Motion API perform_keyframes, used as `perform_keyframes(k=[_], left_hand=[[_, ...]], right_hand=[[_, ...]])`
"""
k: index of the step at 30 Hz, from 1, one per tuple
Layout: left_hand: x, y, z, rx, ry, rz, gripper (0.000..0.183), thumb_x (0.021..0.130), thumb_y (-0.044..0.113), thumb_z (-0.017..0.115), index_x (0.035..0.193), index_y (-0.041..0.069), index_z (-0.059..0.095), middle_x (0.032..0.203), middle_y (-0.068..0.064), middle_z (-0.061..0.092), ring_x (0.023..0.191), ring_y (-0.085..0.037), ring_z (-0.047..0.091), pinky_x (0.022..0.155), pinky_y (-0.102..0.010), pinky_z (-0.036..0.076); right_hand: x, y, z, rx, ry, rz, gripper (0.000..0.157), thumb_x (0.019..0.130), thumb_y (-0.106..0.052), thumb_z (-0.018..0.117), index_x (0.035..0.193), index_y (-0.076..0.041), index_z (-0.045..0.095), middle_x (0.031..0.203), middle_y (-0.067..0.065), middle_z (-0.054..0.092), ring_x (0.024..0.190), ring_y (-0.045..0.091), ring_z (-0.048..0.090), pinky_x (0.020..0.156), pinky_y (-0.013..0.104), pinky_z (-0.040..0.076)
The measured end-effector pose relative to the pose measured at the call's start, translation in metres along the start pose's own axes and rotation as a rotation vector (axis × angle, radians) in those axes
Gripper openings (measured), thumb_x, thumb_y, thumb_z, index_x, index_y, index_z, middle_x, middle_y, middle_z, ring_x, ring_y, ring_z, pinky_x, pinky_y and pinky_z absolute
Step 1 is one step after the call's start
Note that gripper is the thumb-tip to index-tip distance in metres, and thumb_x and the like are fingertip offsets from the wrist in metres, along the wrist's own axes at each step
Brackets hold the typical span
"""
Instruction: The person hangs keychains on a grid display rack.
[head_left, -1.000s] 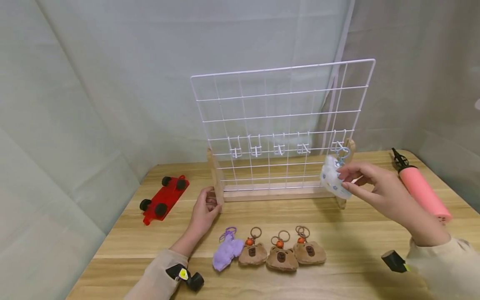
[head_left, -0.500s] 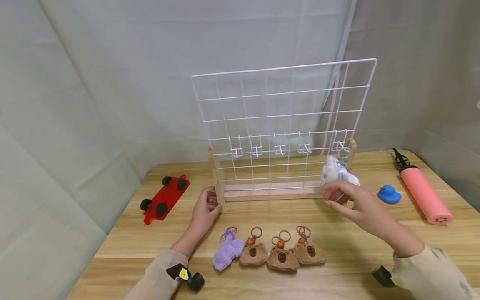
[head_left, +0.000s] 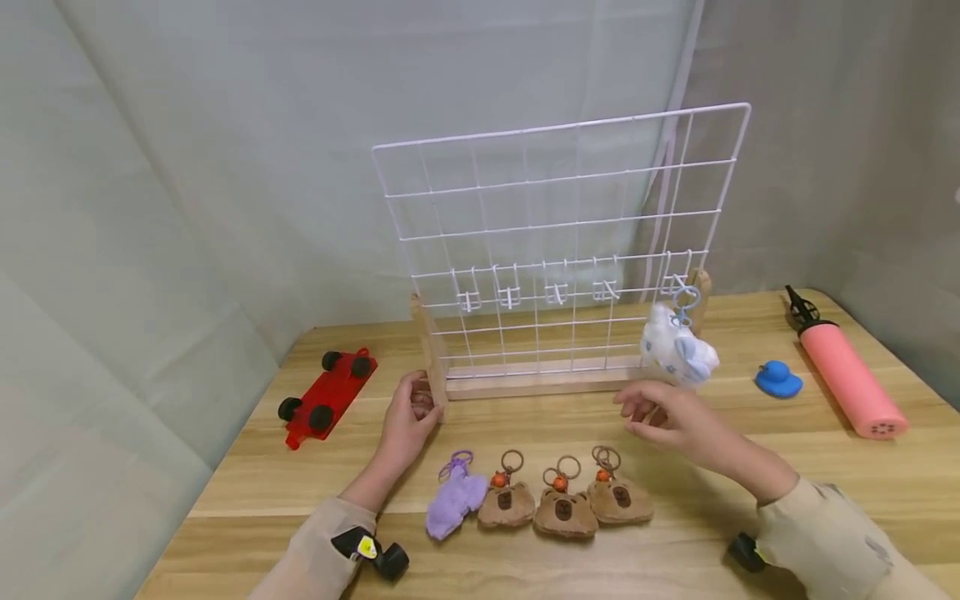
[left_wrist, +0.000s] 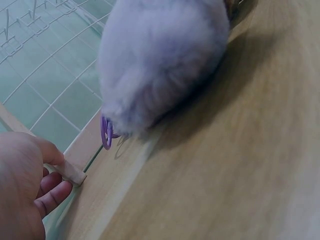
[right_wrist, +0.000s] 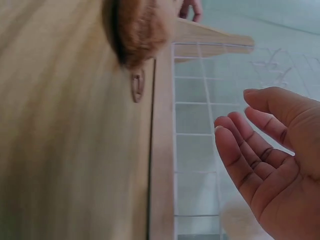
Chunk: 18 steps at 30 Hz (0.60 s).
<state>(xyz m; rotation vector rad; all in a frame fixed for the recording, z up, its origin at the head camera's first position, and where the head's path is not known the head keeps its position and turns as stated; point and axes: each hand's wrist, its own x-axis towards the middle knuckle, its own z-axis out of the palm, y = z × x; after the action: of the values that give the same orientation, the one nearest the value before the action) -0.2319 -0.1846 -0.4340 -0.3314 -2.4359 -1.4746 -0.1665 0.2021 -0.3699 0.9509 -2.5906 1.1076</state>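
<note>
A white wire grid rack [head_left: 555, 223] stands in a wooden base, with several white hooks in a row. From the rightmost hook hangs a white plush keychain [head_left: 675, 348] with blue spots and a blue ring. My left hand [head_left: 408, 421] grips the rack's left wooden foot [left_wrist: 74, 175], thumb and fingers around its end. Just below and left of the plush, my right hand [head_left: 675, 421] is in the air with nothing in it, its fingers loosely bent in the right wrist view. A purple plush keychain [head_left: 454, 502] and three brown capybara keychains [head_left: 565, 512] lie in front.
A red toy car [head_left: 332, 398] lies wheels up at the left. On the right are a blue rubber duck [head_left: 778, 379] and a pink hand pump [head_left: 851, 379] with a black nozzle. Pale curtains [head_left: 225, 167] surround the wooden table [head_left: 247, 508].
My right hand has let go of the white plush, which now hangs from the rightmost hook, and has moved down and left. The blue duck came into view. My left hand has stayed put.
</note>
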Motion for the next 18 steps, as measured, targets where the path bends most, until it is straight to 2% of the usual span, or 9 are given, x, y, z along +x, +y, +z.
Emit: perform_keyframes(k=[7, 12, 18], left_hand=[[0.0, 0.003, 0.0, -0.007, -0.002, -0.003, 0.055, 0.082, -0.01, 0.065, 0.131, -0.006, 0.041, 0.113, -0.026, 0.057, 0.091, -0.029, 0.058, 0.067, -0.016, 0.05], [0.001, 0.002, 0.0, -0.028, -0.017, 0.004, 0.054, 0.083, -0.008, 0.065, 0.132, -0.006, 0.04, 0.114, -0.027, 0.056, 0.093, -0.031, 0.058, 0.069, -0.017, 0.051], [0.0, 0.001, 0.0, -0.008, -0.002, 0.013, 0.055, 0.082, -0.009, 0.066, 0.131, -0.006, 0.041, 0.112, -0.026, 0.057, 0.091, -0.03, 0.059, 0.068, -0.016, 0.05]], right_hand=[[0.0, 0.006, 0.008, -0.001, -0.117, 0.064, 0.024, 0.084, -0.004, 0.069, 0.106, 0.0, 0.062, 0.089, 0.008, 0.067, 0.077, 0.0, 0.058, 0.064, 0.02, 0.053], [-0.001, 0.011, 0.015, -0.022, -0.156, 0.066, 0.022, 0.082, -0.003, 0.069, 0.102, -0.002, 0.063, 0.088, 0.003, 0.067, 0.076, 0.002, 0.059, 0.067, 0.021, 0.054], [-0.003, 0.016, 0.023, -0.007, -0.188, 0.098, 0.019, 0.082, -0.004, 0.069, 0.1, -0.007, 0.065, 0.091, 0.001, 0.068, 0.079, 0.002, 0.06, 0.07, 0.021, 0.054]])
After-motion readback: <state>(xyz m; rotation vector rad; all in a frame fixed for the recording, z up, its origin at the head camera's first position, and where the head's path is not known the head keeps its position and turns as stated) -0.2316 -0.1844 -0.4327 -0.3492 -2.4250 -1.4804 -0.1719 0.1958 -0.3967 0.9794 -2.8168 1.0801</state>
